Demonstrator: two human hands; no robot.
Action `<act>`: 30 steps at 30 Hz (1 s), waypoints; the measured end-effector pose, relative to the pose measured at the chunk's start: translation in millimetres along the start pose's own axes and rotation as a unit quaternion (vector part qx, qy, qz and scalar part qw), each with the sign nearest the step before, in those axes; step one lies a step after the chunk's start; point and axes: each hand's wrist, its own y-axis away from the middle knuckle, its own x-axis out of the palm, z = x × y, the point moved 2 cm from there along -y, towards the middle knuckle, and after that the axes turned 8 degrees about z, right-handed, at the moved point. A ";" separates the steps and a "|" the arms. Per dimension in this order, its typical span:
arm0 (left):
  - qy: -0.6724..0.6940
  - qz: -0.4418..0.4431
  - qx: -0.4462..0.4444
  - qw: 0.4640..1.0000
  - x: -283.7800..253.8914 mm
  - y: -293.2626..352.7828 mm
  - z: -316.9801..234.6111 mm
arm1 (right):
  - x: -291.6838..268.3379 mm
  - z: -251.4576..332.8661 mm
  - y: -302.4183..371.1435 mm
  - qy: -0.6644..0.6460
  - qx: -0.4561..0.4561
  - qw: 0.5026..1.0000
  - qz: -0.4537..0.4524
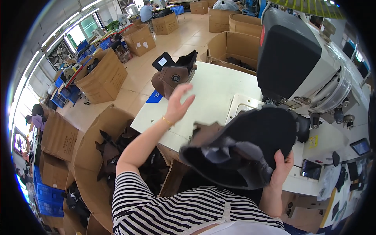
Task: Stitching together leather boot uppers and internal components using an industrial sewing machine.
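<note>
My left hand (179,106) is raised over the left part of the white table, fingers spread and nothing in them. Just beyond its fingertips stands a folded brown piece (172,77) with a round black dial-like disc and a black flap; I cannot tell whether they touch. My right hand (282,167) grips the edge of a large black curved piece (270,137), shaped like a soft open shell, with a shiny dark inner side. That piece is partly blurred and hangs over the table's near edge. A brown part (205,133) shows behind its left end.
An industrial sewing machine (293,58) fills the right of the white table (219,80). A phone (310,169) lies at its right end. Below left, a cardboard box (88,156) holds dark pieces. More boxes (103,74) stand on the tiled floor, with a person (146,13) far off.
</note>
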 end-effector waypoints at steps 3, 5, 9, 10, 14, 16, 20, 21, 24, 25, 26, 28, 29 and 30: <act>0.516 0.125 -0.265 0.805 17.5 47.5 -27.5 | 15.4 -16.0 7.1 -0.064 -0.005 0.997 -0.044; 0.661 0.154 -0.259 0.687 29.0 61.3 -44.8 | 30.5 -30.5 15.8 -0.092 0.030 0.990 -0.100; 0.529 0.111 -0.300 0.786 18.3 72.2 -18.8 | 19.7 -56.3 56.3 -0.034 0.132 0.990 0.047; 0.496 0.101 -0.289 0.813 11.3 66.4 -2.8 | 1.6 -69.9 69.3 -0.054 0.162 0.978 0.116; 0.355 0.120 -0.286 0.882 -7.6 32.4 4.9 | -14.2 -44.3 46.5 -0.086 0.203 0.973 0.063; 0.232 0.151 -0.310 0.910 10.4 15.2 -12.1 | -28.0 -51.2 48.0 0.029 0.243 0.945 0.219; 0.040 0.210 -0.262 0.941 57.3 -12.3 -52.3 | -5.4 -63.7 61.6 0.231 0.242 0.891 0.306; 0.013 0.217 -0.234 0.948 63.7 -15.0 -45.2 | -3.1 -67.0 61.1 0.313 0.222 0.863 0.328; 0.235 0.181 -0.179 0.938 47.4 -24.7 -29.2 | 1.8 -51.9 39.6 0.384 -0.001 0.885 0.265; 0.273 0.105 -0.172 0.941 36.7 -21.2 -22.0 | 2.2 -47.6 31.1 0.358 0.004 0.910 0.211; 0.298 0.069 -0.206 0.930 22.2 -16.8 -16.8 | 2.3 -43.0 23.1 0.340 -0.001 0.925 0.168; 0.209 -0.020 -0.251 0.945 9.6 6.9 -32.1 | -4.1 -46.5 11.6 0.327 -0.003 0.938 0.118; 0.206 -0.020 -0.272 0.940 2.3 24.5 -34.1 | -6.7 -50.4 9.2 0.278 -0.017 0.956 0.096; 0.202 -0.022 -0.293 0.934 -4.9 42.0 -35.3 | -8.0 -52.9 6.7 0.228 -0.034 0.970 0.074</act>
